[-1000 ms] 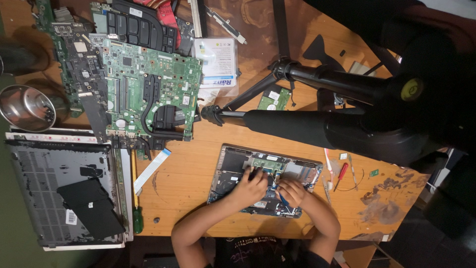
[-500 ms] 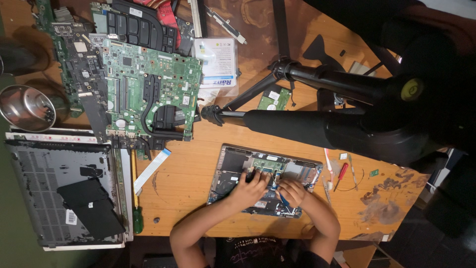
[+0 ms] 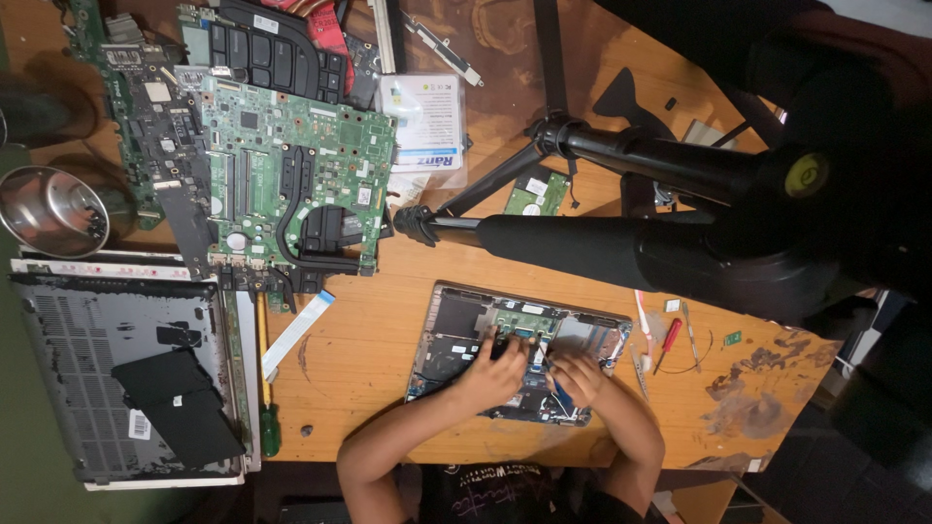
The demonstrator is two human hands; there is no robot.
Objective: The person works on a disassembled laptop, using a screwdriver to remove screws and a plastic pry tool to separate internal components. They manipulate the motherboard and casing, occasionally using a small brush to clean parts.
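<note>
Wooden workbench (image 3: 388, 369), cluttered w/ laptop parts. Opened laptop chassis (image 3: 519, 351) lies near edge, centre-right, long axis running left-right, slightly tilted. Both hands rest inside it, side by side, just apart. Left hand (image 3: 493, 374) sits over chassis middle, fingers pointing far, toward the small green board strip (image 3: 524, 325) along its far edge; fingers look bunched, but can't tell if they pinch anything. Right hand (image 3: 578, 376) is just right of it, fingers curled down onto the internals, a thin dark tool or cable under them, too small to tell which. Left hand is nearer the strip.

Red-handled screwdriver (image 3: 668, 342) lies right of chassis, apart from both hands. Green motherboard (image 3: 291, 184) far left; grey bottom cover (image 3: 107, 369) at left edge; black tripod (image 3: 621, 223) crosses above.
</note>
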